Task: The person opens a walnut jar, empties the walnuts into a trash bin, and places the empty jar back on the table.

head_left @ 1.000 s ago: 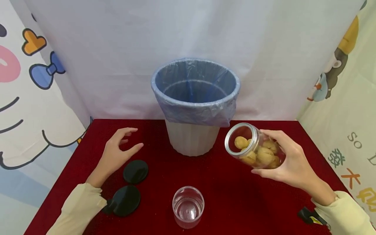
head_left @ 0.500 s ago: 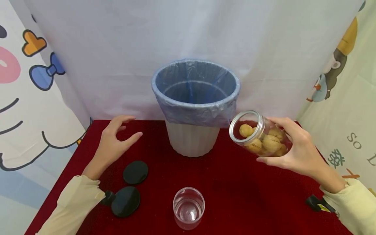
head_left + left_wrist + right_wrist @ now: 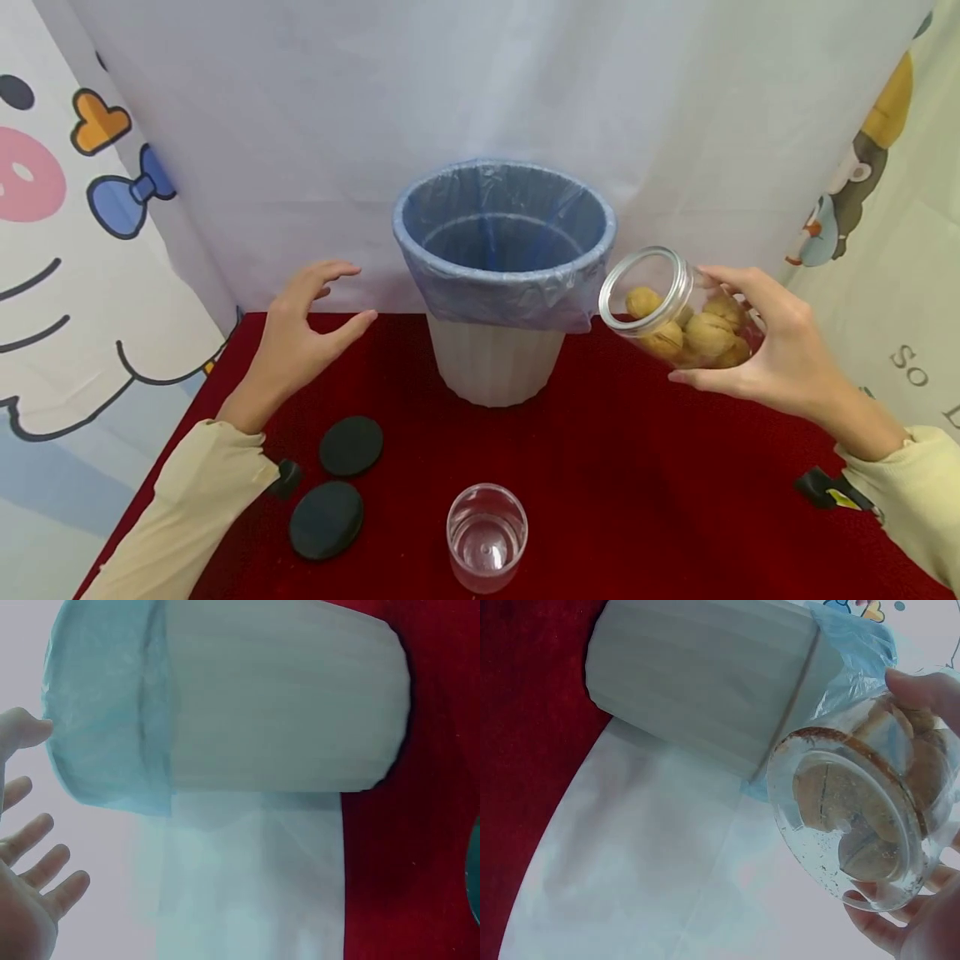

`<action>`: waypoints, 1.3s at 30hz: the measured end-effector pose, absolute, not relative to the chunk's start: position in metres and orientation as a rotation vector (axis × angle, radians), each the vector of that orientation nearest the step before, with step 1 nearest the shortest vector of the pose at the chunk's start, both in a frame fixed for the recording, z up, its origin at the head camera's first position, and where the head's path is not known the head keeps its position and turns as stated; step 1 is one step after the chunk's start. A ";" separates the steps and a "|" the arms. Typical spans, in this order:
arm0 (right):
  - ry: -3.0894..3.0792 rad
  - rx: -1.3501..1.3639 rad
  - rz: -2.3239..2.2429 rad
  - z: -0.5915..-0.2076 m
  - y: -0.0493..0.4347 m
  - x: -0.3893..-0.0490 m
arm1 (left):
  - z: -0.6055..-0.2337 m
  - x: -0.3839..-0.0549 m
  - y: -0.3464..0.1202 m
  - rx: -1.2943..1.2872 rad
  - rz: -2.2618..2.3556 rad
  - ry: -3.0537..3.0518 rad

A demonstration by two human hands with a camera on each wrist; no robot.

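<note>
My right hand (image 3: 780, 350) grips a clear jar (image 3: 693, 312) by its base end, tilted with its silver-rimmed mouth facing left. Several walnuts (image 3: 708, 333) lie inside it. The right wrist view shows the jar's bottom (image 3: 847, 825) with brown crumbs on it. To the left of the jar stands a white bin (image 3: 498, 358) lined with a blue plastic bag (image 3: 502, 292); the jar's mouth is beside the bin's right rim. My left hand (image 3: 303, 325) hovers left of the bin, fingers apart and holding nothing.
Two black round lids (image 3: 351, 446) lie on the red cloth (image 3: 622, 500) below my left hand. A clear cup (image 3: 487, 537) stands near the front middle. White curtain (image 3: 675, 108) hangs behind the bin, and printed cloths flank both sides.
My right hand has raised the tilted jar and carried it slightly right. My left hand has risen too, its fingers still apart. The view has shifted a little.
</note>
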State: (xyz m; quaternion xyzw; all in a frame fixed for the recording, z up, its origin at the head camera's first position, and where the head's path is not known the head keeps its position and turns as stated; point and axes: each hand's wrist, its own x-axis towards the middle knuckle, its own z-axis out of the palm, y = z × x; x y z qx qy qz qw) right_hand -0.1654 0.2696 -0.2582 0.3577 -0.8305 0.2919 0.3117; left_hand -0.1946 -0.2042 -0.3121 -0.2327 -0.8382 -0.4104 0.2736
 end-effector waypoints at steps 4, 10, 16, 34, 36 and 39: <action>-2.195 0.939 0.744 -0.253 0.271 -0.168 | -0.308 -0.199 -0.199 -0.674 -1.111 -2.215; -2.207 0.937 0.695 -0.243 0.272 -0.176 | -0.304 -0.204 -0.192 -0.712 -1.091 -2.155; -2.204 0.948 0.647 -0.232 0.273 -0.185 | -0.283 -0.197 -0.171 -0.754 -1.098 -2.111; -2.259 0.902 0.506 -0.205 0.270 -0.206 | -0.267 -0.211 -0.138 -0.891 -1.101 -1.976; -2.263 0.901 0.488 -0.201 0.269 -0.208 | -0.273 -0.219 -0.138 -0.891 -1.105 -1.975; -2.272 0.897 0.463 -0.197 0.268 -0.212 | -0.281 -0.231 -0.141 -0.895 -1.075 -1.965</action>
